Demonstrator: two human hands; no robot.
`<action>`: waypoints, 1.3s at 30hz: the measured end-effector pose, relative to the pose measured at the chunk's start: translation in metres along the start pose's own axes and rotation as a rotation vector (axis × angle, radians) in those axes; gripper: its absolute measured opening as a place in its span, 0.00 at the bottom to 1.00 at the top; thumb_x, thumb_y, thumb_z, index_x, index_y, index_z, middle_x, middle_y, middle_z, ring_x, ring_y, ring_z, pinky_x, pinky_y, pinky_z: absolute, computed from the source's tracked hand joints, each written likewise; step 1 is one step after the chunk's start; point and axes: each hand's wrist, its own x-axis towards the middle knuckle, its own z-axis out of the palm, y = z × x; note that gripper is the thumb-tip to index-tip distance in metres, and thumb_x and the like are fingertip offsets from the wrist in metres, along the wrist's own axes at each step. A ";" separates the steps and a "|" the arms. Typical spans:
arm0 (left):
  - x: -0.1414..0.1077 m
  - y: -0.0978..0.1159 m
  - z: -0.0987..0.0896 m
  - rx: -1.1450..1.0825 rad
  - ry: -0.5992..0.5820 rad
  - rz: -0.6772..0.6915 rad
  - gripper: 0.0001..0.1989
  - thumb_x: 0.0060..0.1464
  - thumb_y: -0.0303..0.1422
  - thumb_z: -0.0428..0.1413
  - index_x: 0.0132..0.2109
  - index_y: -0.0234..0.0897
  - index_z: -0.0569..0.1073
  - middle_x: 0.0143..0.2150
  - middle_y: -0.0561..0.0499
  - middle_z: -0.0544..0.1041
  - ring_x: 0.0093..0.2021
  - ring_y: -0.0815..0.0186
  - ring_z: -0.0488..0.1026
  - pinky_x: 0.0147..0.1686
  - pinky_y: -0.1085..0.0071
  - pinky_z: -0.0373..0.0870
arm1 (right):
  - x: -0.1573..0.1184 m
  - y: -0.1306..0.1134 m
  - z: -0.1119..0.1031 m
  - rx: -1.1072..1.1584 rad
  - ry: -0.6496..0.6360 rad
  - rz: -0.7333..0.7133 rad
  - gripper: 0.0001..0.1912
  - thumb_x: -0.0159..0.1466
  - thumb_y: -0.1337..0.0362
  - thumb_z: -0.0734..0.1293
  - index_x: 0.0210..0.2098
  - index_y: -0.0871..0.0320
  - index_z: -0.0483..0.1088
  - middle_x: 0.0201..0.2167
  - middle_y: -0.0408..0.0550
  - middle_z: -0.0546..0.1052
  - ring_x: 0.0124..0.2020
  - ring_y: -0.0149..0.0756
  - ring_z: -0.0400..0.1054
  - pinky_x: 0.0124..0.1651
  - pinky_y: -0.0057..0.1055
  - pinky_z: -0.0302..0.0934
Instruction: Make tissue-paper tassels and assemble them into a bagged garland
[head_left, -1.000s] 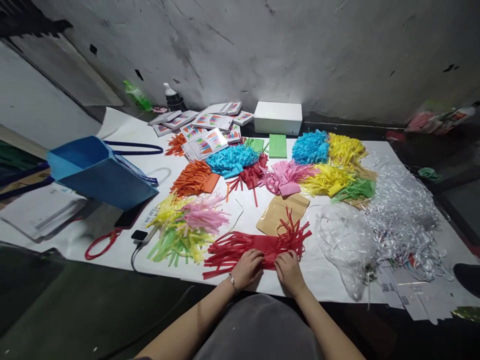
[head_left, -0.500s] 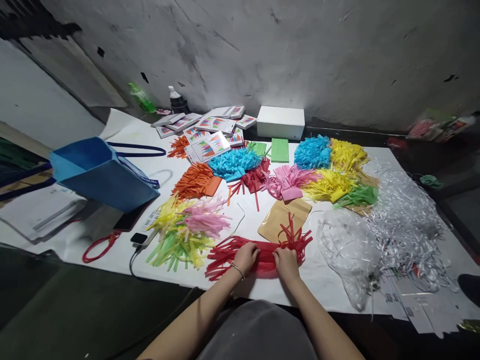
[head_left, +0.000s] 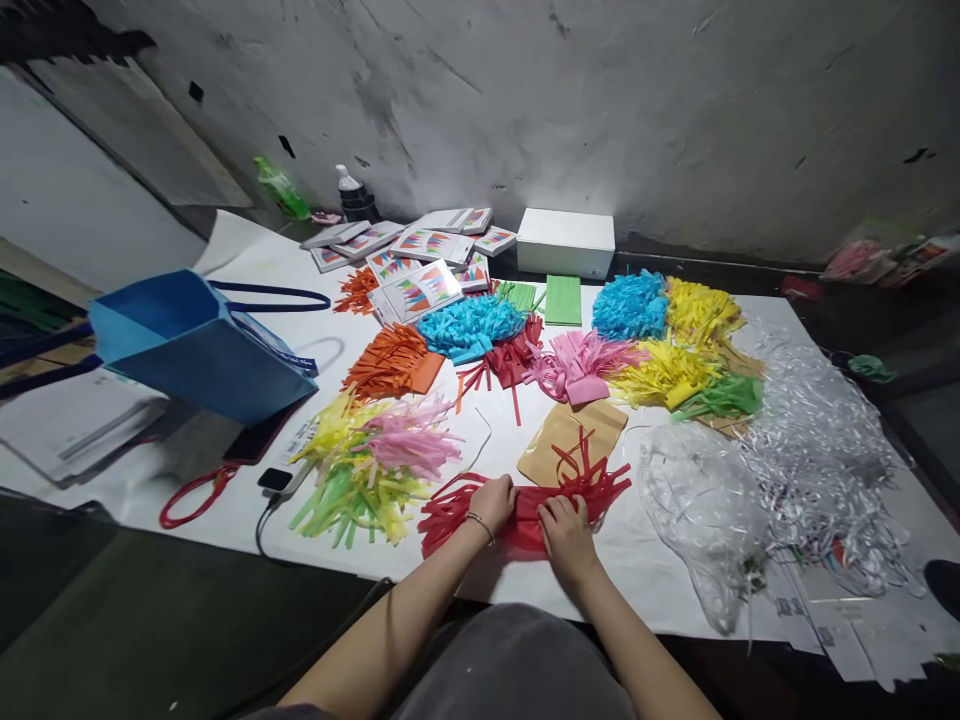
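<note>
A red tissue-paper tassel (head_left: 525, 540) lies crosswise at the table's front, a plain band in the middle and cut fringe at both ends. My left hand (head_left: 495, 503), with a bracelet at its wrist, is closed on the band's left part, its fingertips at the upper edge. On the right part of the band rests my right hand (head_left: 568, 535), fingers spread and touching the paper. Behind it, a few red strips lie over a brown paper pouch (head_left: 541, 440). Yellow, pink and green fringe (head_left: 367, 470) lies left of the red tassel.
Orange (head_left: 394, 360), blue (head_left: 472, 325) and pink tassels (head_left: 585, 365) lie farther back, near several printed packets (head_left: 420, 290) and a white box (head_left: 566, 243). At right sit a clear plastic bag (head_left: 697, 510) and tangled white ribbon (head_left: 825, 450). A blue bag (head_left: 202, 345) stands left.
My right hand has loosened its pinch at the upper edge, and its fingers now spread over the red paper. My left hand stays on the band, slightly higher.
</note>
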 end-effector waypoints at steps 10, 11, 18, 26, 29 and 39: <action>-0.037 -0.003 0.018 0.040 0.216 0.497 0.09 0.60 0.27 0.50 0.43 0.42 0.74 0.48 0.47 0.75 0.53 0.57 0.64 0.57 0.52 0.50 | 0.007 -0.003 -0.004 0.001 0.024 0.007 0.11 0.64 0.65 0.63 0.46 0.55 0.70 0.43 0.51 0.75 0.47 0.42 0.63 0.59 0.46 0.41; -0.037 -0.005 0.021 0.038 0.212 0.501 0.09 0.60 0.27 0.50 0.42 0.42 0.75 0.45 0.48 0.76 0.50 0.58 0.65 0.57 0.52 0.51 | 0.007 -0.004 -0.003 0.000 0.022 -0.007 0.11 0.64 0.65 0.63 0.47 0.55 0.69 0.44 0.51 0.75 0.48 0.42 0.63 0.59 0.46 0.41; -0.044 -0.016 0.014 0.039 0.176 0.470 0.09 0.59 0.27 0.51 0.41 0.41 0.75 0.42 0.49 0.77 0.46 0.60 0.67 0.55 0.55 0.52 | -0.007 0.006 0.003 -0.033 0.033 0.005 0.10 0.64 0.72 0.61 0.39 0.55 0.72 0.40 0.49 0.76 0.46 0.40 0.64 0.59 0.44 0.42; -0.033 -0.008 0.009 0.086 0.215 0.144 0.17 0.63 0.36 0.45 0.37 0.37 0.77 0.43 0.42 0.73 0.46 0.54 0.65 0.46 0.54 0.56 | 0.022 0.009 -0.005 -0.105 0.060 0.238 0.08 0.65 0.64 0.62 0.33 0.57 0.72 0.37 0.54 0.74 0.42 0.46 0.62 0.51 0.49 0.49; -0.023 -0.004 0.009 0.106 0.197 0.087 0.16 0.60 0.37 0.49 0.35 0.36 0.79 0.41 0.41 0.73 0.45 0.52 0.66 0.44 0.54 0.57 | 0.030 0.007 -0.007 -0.127 0.073 0.270 0.07 0.64 0.65 0.63 0.35 0.58 0.73 0.36 0.57 0.73 0.42 0.49 0.62 0.51 0.53 0.47; -0.034 -0.006 0.008 0.095 0.299 0.248 0.14 0.56 0.37 0.56 0.49 0.39 0.73 0.54 0.43 0.69 0.54 0.52 0.62 0.56 0.50 0.50 | 0.017 0.006 0.005 -0.020 0.035 -0.011 0.07 0.63 0.68 0.64 0.30 0.56 0.72 0.32 0.46 0.75 0.43 0.39 0.64 0.58 0.45 0.42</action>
